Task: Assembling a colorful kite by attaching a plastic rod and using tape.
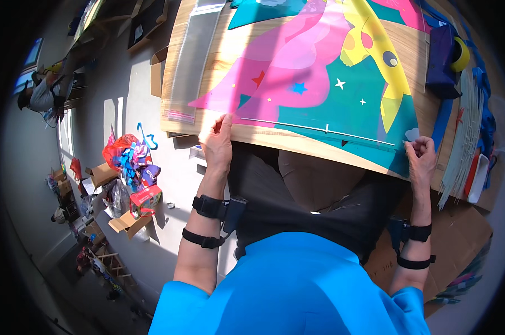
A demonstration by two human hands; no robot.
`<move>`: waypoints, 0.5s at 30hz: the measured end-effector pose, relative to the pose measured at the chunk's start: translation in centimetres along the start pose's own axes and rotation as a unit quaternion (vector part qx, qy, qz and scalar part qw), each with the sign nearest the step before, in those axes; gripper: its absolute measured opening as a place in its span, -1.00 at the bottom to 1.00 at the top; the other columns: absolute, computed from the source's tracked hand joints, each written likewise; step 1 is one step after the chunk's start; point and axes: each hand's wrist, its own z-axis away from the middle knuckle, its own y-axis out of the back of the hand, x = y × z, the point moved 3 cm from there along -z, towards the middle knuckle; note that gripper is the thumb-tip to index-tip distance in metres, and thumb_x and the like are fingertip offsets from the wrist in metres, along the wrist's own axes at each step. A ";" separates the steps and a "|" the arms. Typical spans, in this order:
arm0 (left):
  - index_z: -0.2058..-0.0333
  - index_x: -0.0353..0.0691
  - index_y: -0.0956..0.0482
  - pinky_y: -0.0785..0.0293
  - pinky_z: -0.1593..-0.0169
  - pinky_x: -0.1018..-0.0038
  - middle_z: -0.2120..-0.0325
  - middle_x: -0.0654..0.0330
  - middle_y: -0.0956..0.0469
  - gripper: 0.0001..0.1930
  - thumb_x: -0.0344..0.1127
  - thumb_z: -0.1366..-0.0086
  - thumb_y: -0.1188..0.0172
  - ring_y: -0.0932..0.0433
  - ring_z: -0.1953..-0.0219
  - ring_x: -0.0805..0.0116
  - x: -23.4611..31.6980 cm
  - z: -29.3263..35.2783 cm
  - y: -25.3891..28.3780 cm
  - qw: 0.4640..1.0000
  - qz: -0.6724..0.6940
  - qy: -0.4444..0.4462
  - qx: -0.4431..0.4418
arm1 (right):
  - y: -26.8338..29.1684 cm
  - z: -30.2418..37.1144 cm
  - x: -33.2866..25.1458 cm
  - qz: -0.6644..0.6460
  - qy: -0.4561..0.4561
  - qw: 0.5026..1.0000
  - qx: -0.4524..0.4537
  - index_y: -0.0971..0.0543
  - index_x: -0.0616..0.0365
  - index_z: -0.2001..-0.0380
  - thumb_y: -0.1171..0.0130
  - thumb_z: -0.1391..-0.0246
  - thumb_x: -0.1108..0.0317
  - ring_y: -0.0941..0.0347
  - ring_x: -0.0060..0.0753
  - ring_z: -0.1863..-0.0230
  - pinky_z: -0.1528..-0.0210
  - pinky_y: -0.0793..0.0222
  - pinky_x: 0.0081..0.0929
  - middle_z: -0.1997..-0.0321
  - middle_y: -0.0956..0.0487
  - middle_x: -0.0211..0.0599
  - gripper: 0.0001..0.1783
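While the sheet [342, 106] lies across the near side of the table [219, 72], the left hand [216, 142] holds thumb and finger close together at its near left edge, and the right hand [421, 159] has a similar narrow pinch near its right corner. Whether either grips the rod [297, 127] itself, I cannot tell; it lies along the sheet's near edge, between the hands.

Uneven pulling could crease the sheet or skew the rod, and a loosened pinch might let the slick material slide over the near edge. A reach to the right could knock the loose sticks [462, 145].

The sheet looks thin, smooth and glossy, printed pink, teal and yellow with small stars [299, 88]. The rod is white, slim and straight, with a short crosspiece [326, 128]. Pale wood grain shows on the table; at far left lies a clear, wrinkled sleeve [196, 61], at far right a boxy purple dispenser [442, 61].
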 end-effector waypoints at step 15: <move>0.28 -0.37 -0.63 -0.41 0.23 0.66 0.43 0.30 -0.57 -0.79 -0.32 -0.21 -0.29 -0.47 0.39 0.60 -1.2 0.0 -0.7 0.998 0.042 0.034 0.041 | 0.1 -0.1 0.7 0.044 0.033 0.998 -0.029 -0.37 0.21 0.25 -0.21 -0.04 0.49 -0.41 -0.64 0.41 0.27 -0.34 -0.64 0.46 -0.51 -0.39 -0.76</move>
